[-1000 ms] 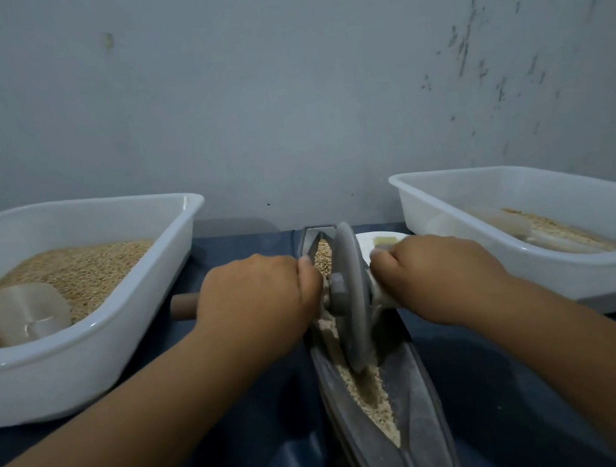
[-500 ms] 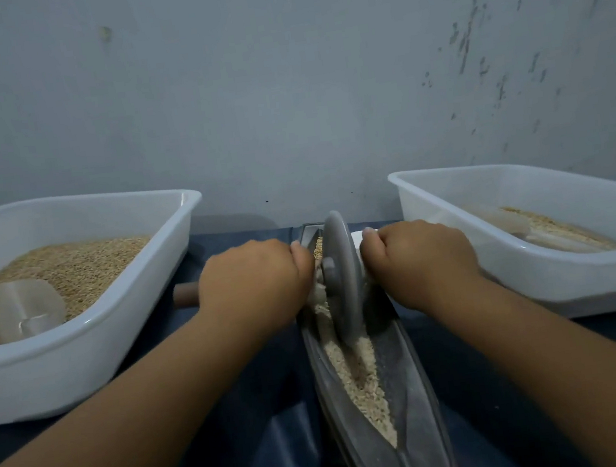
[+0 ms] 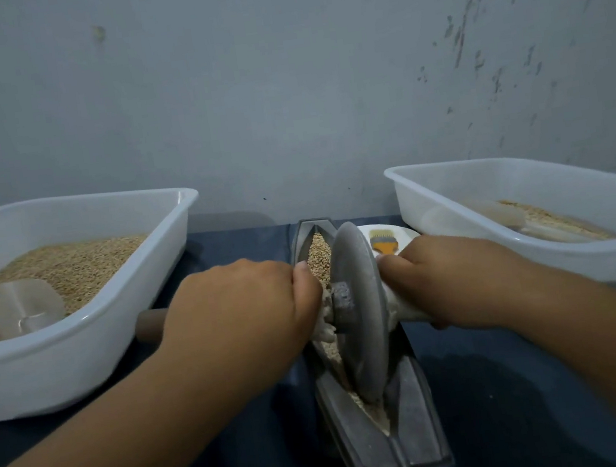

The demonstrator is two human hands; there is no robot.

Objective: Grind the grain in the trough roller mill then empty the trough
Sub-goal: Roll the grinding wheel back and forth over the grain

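Both hands hold the axle of the grinding wheel [image 3: 358, 313], which stands on edge inside the narrow trough [image 3: 412, 415] at the 6 o'clock part of the table. The left hand [image 3: 231, 314] has its fingers curled around the wooden handle [image 3: 150, 324]; the right hand [image 3: 450, 281] is wrapped around the other end, which is covered in something pale. The grain [image 3: 319, 255] lies along the trough, still whole at the 12 o'clock end. I think the danger is a tilted wheel: uneven pressure could make it climb the wall and throw grain on the dark cloth [image 3: 269, 454]. The thumbs are very near the disc and may be pinched.
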